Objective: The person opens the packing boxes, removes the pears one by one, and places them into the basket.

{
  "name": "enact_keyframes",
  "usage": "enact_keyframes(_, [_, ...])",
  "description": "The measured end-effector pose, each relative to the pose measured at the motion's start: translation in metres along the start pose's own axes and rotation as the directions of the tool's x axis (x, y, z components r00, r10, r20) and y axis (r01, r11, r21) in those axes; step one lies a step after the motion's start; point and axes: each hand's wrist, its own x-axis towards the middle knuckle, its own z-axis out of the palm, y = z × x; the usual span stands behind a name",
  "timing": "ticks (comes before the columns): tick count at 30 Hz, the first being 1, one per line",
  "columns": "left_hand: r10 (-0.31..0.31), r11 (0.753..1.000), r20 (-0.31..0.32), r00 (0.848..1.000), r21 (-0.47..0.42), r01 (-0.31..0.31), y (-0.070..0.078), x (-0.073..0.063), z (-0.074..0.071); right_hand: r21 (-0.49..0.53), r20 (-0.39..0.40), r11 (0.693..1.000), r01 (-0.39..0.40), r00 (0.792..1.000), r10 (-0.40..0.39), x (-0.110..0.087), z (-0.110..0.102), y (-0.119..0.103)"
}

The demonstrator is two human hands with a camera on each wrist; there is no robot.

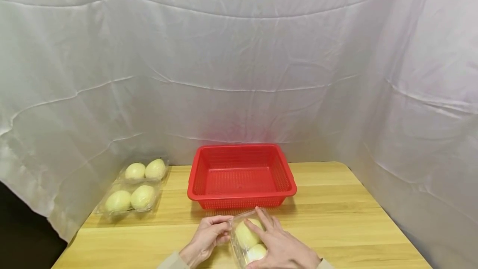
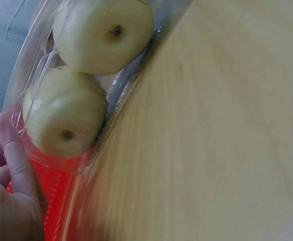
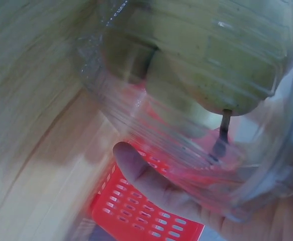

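A clear plastic clamshell box (image 1: pixel 242 235) with pale yellow pears (image 1: pixel 246 235) inside is at the table's front, before the red basket. At its left edge, my left hand (image 1: pixel 209 235) pinches the rim between thumb and fingers. My right hand (image 1: pixel 281 246) holds the box from the right, its fingers spread across the lid. In the left wrist view two pears (image 2: pixel 66 113) show through the plastic, beside the left hand (image 2: pixel 15 186). A stemmed pear (image 3: pixel 226 75) shows in the right wrist view, the right thumb (image 3: pixel 156 188) lying along the box's side.
A red perforated basket (image 1: pixel 239 197) stands behind the hands with nothing in it. Two more clear boxes of pears, one farther back (image 1: pixel 145 169) and one nearer (image 1: pixel 128 200), sit at the table's left. Grey-white curtains (image 1: pixel 239 74) hang around the wooden table (image 1: pixel 336 219).
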Motion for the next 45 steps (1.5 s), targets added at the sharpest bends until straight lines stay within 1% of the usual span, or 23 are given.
enact_keyframes(5, [0.004, 1.000, -0.019, 1.000, -0.011, -0.004, 0.000, 0.001, 0.001, -0.001, -0.003, 1.000, 0.014, 1.000, -0.014, 0.000, -0.002, 0.000])
enact_keyframes(9, [0.008, 1.000, -0.009, 1.000, 0.001, -0.008, 0.000, 0.000, 0.000, 0.003, 0.003, 1.000, 0.007, 1.000, -0.007, 0.000, -0.003, -0.001])
enact_keyframes(14, [0.003, 0.998, 0.040, 0.999, 0.068, -0.006, 0.000, 0.000, -0.002, 0.037, 0.011, 0.999, -0.028, 1.000, 0.028, 0.001, -0.002, -0.004])
enact_keyframes(18, [-0.005, 0.997, 0.097, 0.995, 0.076, -0.002, 0.000, 0.002, -0.006, 0.069, 0.010, 0.996, -0.065, 0.998, 0.065, 0.001, -0.002, -0.006])
enact_keyframes(21, [-0.016, 0.996, 0.143, 0.990, 0.085, 0.003, 0.001, 0.003, -0.010, 0.076, -0.006, 0.995, -0.068, 0.998, 0.069, 0.000, -0.001, -0.006])
enact_keyframes(23, [-0.013, 0.994, 0.168, 0.986, 0.109, -0.005, 0.001, 0.004, -0.011, 0.075, -0.019, 0.996, -0.058, 0.998, 0.059, -0.001, 0.000, -0.006])
enact_keyframes(26, [-0.013, 0.987, 0.191, 0.981, 0.162, -0.019, 0.002, 0.005, -0.010, 0.040, -0.040, 0.999, -0.002, 0.999, 0.003, -0.001, 0.003, -0.004])
enact_keyframes(28, [-0.014, 0.981, 0.206, 0.979, 0.194, -0.027, 0.004, 0.007, -0.008, -0.020, -0.053, 0.998, 0.062, 0.997, -0.063, 0.000, 0.004, -0.003])
enact_keyframes(30, [-0.022, 0.974, 0.217, 0.976, 0.226, -0.029, 0.005, 0.010, -0.005, -0.091, -0.058, 0.985, 0.144, 0.987, -0.150, 0.001, 0.003, -0.001])
enact_keyframes(32, [-0.024, 0.966, 0.227, 0.974, 0.255, -0.036, 0.007, 0.012, -0.002, -0.144, -0.047, 0.967, 0.208, 0.975, -0.217, 0.002, 0.002, -0.001])
enact_keyframes(34, [-0.025, 0.959, 0.229, 0.973, 0.279, -0.040, 0.009, 0.014, 0.001, -0.166, -0.021, 0.954, 0.252, 0.966, -0.259, 0.002, 0.001, -0.002])
enact_keyframes(36, [-0.029, 0.957, 0.222, 0.975, 0.288, -0.037, 0.010, 0.015, 0.003, -0.158, 0.005, 0.951, 0.265, 0.964, -0.268, 0.002, -0.001, -0.004])
enact_keyframes(38, [-0.019, 0.959, 0.196, 0.980, 0.282, -0.038, 0.010, 0.016, 0.004, -0.142, 0.022, 0.957, 0.254, 0.967, -0.254, 0.002, -0.003, -0.006])
enact_keyframes(41, [0.012, 0.961, 0.134, 0.991, 0.274, -0.049, 0.008, 0.015, 0.003, -0.107, 0.027, 0.968, 0.229, 0.973, -0.227, 0.002, -0.004, -0.008])
enact_keyframes(43, [0.036, 0.958, 0.100, 0.994, 0.278, -0.063, 0.007, 0.014, 0.001, -0.083, 0.027, 0.974, 0.212, 0.977, -0.210, 0.003, -0.004, -0.010])
enact_keyframes(45, [0.044, 0.957, 0.089, 0.995, 0.283, -0.068, 0.007, 0.013, -0.001, -0.069, 0.024, 0.976, 0.206, 0.978, -0.205, 0.003, -0.003, -0.010])
